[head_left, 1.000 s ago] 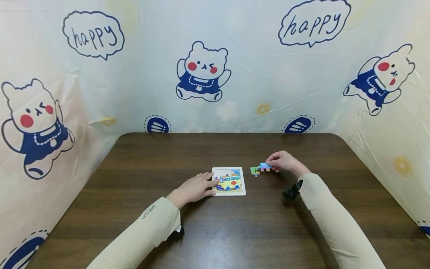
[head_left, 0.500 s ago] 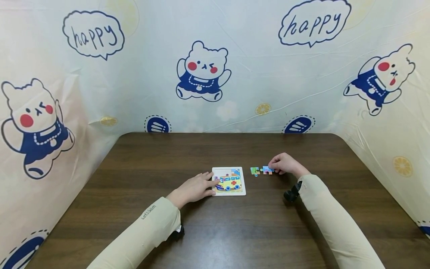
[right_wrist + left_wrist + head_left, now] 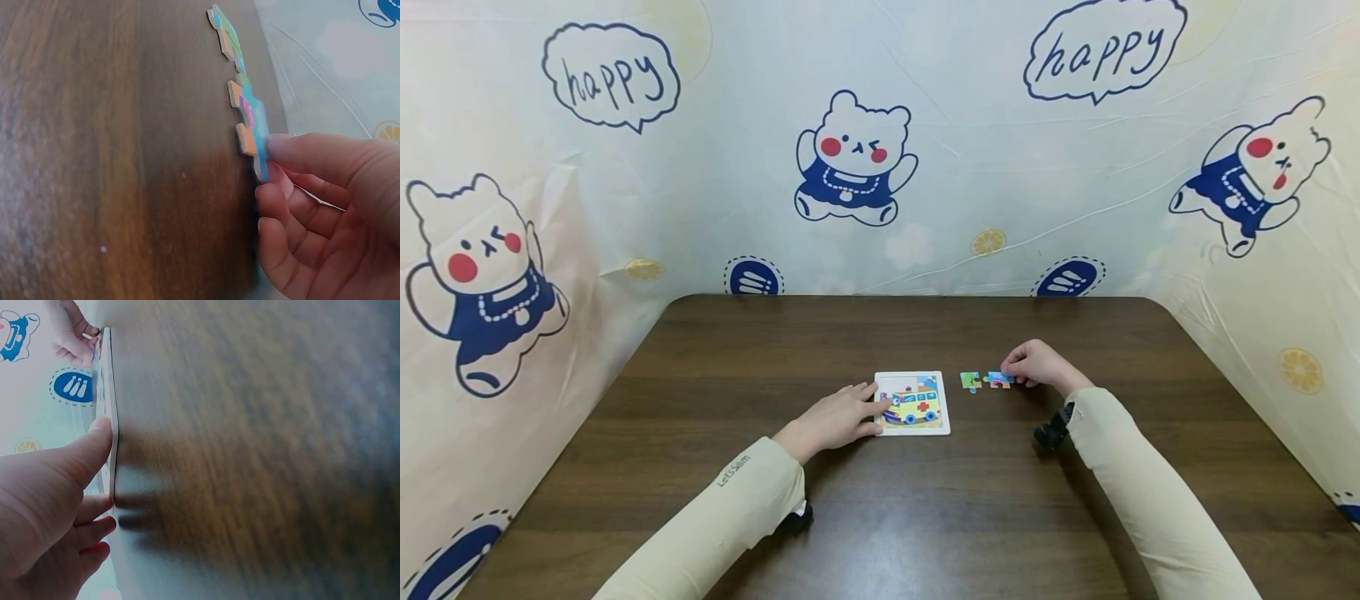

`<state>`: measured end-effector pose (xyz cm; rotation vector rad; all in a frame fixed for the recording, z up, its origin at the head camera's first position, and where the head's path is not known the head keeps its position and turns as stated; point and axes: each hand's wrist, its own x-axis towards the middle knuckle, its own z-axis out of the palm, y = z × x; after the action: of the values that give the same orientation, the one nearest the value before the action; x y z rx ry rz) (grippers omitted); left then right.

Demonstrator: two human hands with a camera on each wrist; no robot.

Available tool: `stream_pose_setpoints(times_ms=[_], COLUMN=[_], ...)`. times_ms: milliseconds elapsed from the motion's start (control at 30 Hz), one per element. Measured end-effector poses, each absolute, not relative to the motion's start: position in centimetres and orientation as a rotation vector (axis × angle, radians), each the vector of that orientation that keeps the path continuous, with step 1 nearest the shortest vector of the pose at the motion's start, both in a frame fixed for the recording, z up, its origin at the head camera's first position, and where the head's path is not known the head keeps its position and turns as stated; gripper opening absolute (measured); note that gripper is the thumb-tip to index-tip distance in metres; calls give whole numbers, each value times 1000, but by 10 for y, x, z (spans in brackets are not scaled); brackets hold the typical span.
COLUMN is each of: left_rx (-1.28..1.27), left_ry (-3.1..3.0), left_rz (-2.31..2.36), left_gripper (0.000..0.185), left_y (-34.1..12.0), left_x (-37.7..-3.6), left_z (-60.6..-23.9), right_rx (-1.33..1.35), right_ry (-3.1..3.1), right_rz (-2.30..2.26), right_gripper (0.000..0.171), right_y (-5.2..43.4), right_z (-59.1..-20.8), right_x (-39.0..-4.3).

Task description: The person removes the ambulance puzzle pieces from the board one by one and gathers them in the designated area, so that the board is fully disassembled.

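Note:
A small puzzle tray (image 3: 917,432) with a white frame lies on the table, its picture a yellow bus with a red cross. My left hand (image 3: 831,425) rests on the tray's left side, index finger reaching over the picture and thumb at the lower left corner. To the tray's right, my right hand (image 3: 1036,365) pinches a blue, pink and orange puzzle piece (image 3: 253,119) at its right end. Beside that piece lies a green puzzle piece (image 3: 970,381); a narrow gap shows between the two in the head view.
The dark wooden table (image 3: 880,517) reaches back to a pale printed cloth (image 3: 955,167) that hangs behind and at both sides. A black wrist device (image 3: 1051,433) sits under the right cuff.
The right hand has shifted the pinched puzzle piece slightly right and nearer, away from the green piece. The left hand and the tray have stayed in place.

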<state>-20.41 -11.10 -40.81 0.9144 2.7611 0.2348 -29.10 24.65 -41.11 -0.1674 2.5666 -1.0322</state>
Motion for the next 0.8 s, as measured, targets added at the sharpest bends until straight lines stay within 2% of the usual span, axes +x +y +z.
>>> stream_pose_setpoints(times_ms=[500,800], left_rx=[929,925], left_ry=[2760,2759], left_rz=[239,234], left_gripper=[51,50], left_y=[-111,-111], left_x=[-206,-205], left_z=[-410,-409], right_rx=[-164,-244], right_ry=[2571,2609], right_rz=[-1048,-1109], right_gripper=[21,29], right_y=[246,230], right_z=[-411,-397], right_x=[-293,-293])
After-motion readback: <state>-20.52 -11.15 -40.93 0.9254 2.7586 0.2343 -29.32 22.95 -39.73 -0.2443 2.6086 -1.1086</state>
